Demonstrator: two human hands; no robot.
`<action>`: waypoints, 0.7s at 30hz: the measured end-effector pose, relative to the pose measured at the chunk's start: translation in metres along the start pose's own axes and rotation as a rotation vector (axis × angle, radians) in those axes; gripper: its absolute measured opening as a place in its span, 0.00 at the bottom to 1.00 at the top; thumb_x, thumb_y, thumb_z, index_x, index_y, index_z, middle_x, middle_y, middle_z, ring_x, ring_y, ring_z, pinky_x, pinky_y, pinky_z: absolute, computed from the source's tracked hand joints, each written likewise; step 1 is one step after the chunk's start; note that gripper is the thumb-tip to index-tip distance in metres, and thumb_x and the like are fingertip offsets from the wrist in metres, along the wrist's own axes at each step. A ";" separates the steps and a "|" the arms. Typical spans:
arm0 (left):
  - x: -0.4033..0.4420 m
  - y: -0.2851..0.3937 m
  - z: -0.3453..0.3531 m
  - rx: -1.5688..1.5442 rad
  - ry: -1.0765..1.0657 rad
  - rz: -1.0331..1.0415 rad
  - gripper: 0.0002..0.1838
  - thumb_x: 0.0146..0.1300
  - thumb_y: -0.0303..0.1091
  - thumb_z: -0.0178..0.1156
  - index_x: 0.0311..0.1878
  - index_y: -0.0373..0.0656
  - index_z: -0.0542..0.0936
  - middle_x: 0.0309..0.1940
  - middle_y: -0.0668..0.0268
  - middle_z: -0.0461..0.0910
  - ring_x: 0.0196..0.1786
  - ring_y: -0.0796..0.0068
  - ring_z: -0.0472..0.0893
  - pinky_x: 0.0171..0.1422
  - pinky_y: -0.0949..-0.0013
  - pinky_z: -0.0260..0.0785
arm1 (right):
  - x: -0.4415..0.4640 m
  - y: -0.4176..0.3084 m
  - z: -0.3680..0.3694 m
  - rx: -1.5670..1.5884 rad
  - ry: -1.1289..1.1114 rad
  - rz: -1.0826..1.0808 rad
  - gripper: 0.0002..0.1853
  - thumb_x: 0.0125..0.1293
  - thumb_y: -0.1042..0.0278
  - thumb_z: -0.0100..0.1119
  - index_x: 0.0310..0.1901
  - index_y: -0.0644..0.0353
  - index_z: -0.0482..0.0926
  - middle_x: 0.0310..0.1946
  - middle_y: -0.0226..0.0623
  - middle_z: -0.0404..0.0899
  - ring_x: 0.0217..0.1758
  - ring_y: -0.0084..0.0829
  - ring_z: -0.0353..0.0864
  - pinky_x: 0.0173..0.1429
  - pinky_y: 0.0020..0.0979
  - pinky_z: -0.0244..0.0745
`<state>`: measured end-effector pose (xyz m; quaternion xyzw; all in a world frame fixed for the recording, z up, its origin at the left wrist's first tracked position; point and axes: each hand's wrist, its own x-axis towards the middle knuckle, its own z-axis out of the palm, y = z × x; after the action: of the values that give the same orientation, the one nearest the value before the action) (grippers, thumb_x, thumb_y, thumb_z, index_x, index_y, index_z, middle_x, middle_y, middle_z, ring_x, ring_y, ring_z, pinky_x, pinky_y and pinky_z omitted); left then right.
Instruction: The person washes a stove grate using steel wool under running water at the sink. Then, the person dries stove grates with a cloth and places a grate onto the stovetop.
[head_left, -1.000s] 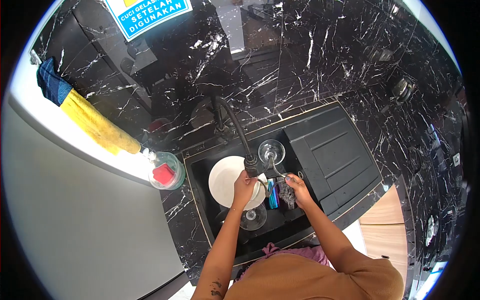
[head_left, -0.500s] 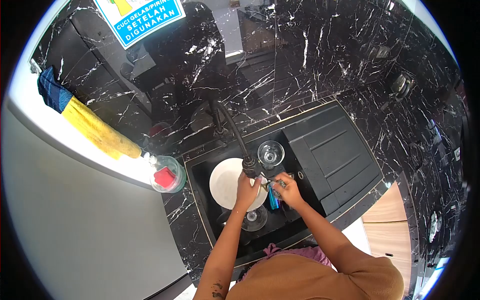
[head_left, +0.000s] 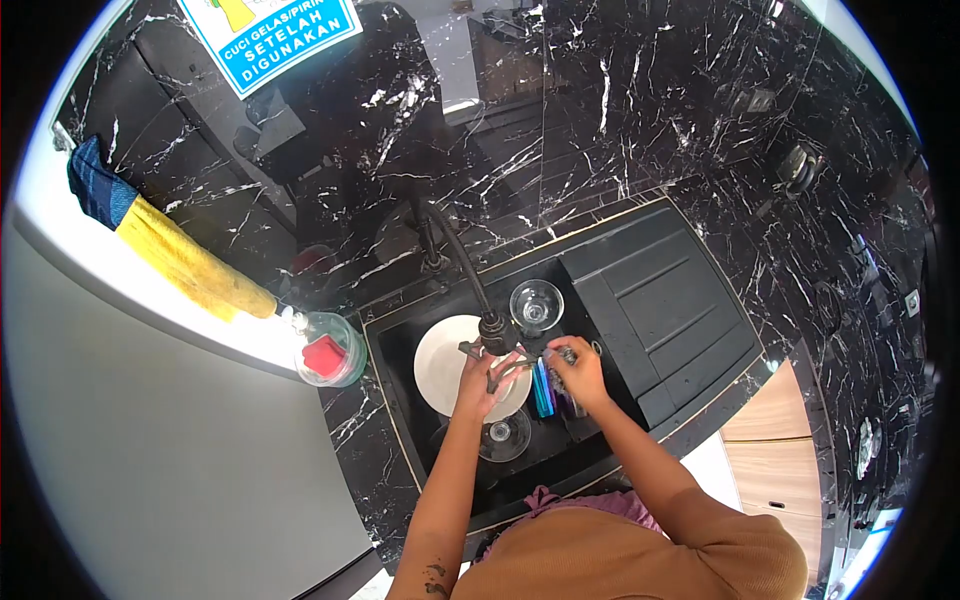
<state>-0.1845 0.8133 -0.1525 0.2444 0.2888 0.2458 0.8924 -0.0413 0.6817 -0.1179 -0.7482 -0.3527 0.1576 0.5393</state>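
Note:
In the black sink, my left hand [head_left: 483, 385] is under the black faucet head [head_left: 497, 331], its fingers around a thin dark bent utensil [head_left: 497, 376] whose exact kind I cannot make out. My right hand [head_left: 579, 371] is closed on a grey scrubber [head_left: 567, 356] just to the right. White plates [head_left: 440, 367] lie beneath my left hand. A clear glass bowl [head_left: 537, 305] sits behind my hands, and a clear glass dish [head_left: 505, 437] is nearer to me. Blue and purple shiny items [head_left: 543, 389] stand between my hands.
The ribbed black drainboard [head_left: 672, 300] adjoins the sink's right side. Left of the sink is a clear container [head_left: 345, 350] with a red sponge [head_left: 324, 355]. A yellow and blue cloth [head_left: 180, 258] hangs at the left. A blue and white sign [head_left: 285, 45] is on the marble wall.
My right hand first moved left towards my left hand, then slightly away from it. The fingers of my left hand have spread somewhat around the utensil. The view has shifted slightly.

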 end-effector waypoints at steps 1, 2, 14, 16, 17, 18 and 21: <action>-0.001 0.002 0.002 0.030 0.001 0.003 0.19 0.73 0.31 0.48 0.64 0.49 0.63 0.59 0.59 0.73 0.59 0.60 0.77 0.54 0.55 0.75 | 0.003 0.007 -0.004 0.031 -0.067 0.104 0.10 0.58 0.65 0.65 0.39 0.58 0.82 0.35 0.40 0.79 0.40 0.35 0.79 0.46 0.33 0.72; -0.001 0.004 0.004 0.062 0.001 0.007 0.19 0.73 0.32 0.48 0.65 0.49 0.63 0.60 0.59 0.73 0.59 0.61 0.77 0.55 0.55 0.74 | 0.006 0.014 -0.006 0.062 -0.132 0.207 0.11 0.59 0.63 0.65 0.40 0.58 0.82 0.35 0.38 0.80 0.40 0.32 0.79 0.47 0.32 0.72; 0.006 0.002 0.002 0.314 -0.060 0.080 0.17 0.71 0.32 0.47 0.61 0.43 0.66 0.60 0.57 0.74 0.55 0.63 0.80 0.53 0.66 0.75 | -0.005 0.034 0.007 0.365 -0.382 0.350 0.10 0.64 0.66 0.61 0.43 0.60 0.80 0.42 0.31 0.79 0.47 0.24 0.74 0.55 0.25 0.66; 0.002 0.008 0.007 0.437 -0.112 0.082 0.17 0.69 0.28 0.50 0.60 0.42 0.67 0.59 0.57 0.75 0.55 0.64 0.80 0.51 0.68 0.75 | -0.005 0.036 0.011 0.398 -0.342 0.353 0.09 0.64 0.66 0.61 0.43 0.61 0.80 0.41 0.32 0.78 0.47 0.24 0.74 0.54 0.26 0.66; 0.000 0.011 0.008 0.498 -0.137 0.083 0.17 0.68 0.26 0.51 0.59 0.41 0.68 0.58 0.57 0.76 0.55 0.64 0.80 0.50 0.69 0.75 | -0.005 0.037 0.013 0.414 -0.322 0.356 0.09 0.64 0.66 0.61 0.43 0.61 0.80 0.41 0.32 0.78 0.47 0.24 0.74 0.54 0.26 0.66; -0.004 0.015 0.009 0.491 -0.155 0.039 0.18 0.66 0.24 0.53 0.59 0.41 0.68 0.57 0.57 0.77 0.55 0.65 0.80 0.50 0.70 0.75 | -0.006 0.038 0.015 0.419 -0.288 0.343 0.08 0.65 0.67 0.61 0.42 0.61 0.80 0.38 0.29 0.78 0.43 0.21 0.73 0.49 0.24 0.66; -0.009 0.027 0.008 0.542 -0.203 -0.044 0.21 0.60 0.20 0.57 0.57 0.39 0.70 0.55 0.58 0.78 0.53 0.68 0.81 0.49 0.73 0.74 | -0.004 0.032 0.021 0.429 -0.205 0.307 0.07 0.65 0.68 0.60 0.42 0.60 0.80 0.32 0.24 0.77 0.34 0.14 0.72 0.39 0.21 0.67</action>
<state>-0.1939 0.8267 -0.1276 0.4908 0.2586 0.1144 0.8241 -0.0461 0.6882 -0.1556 -0.6419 -0.2463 0.3833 0.6167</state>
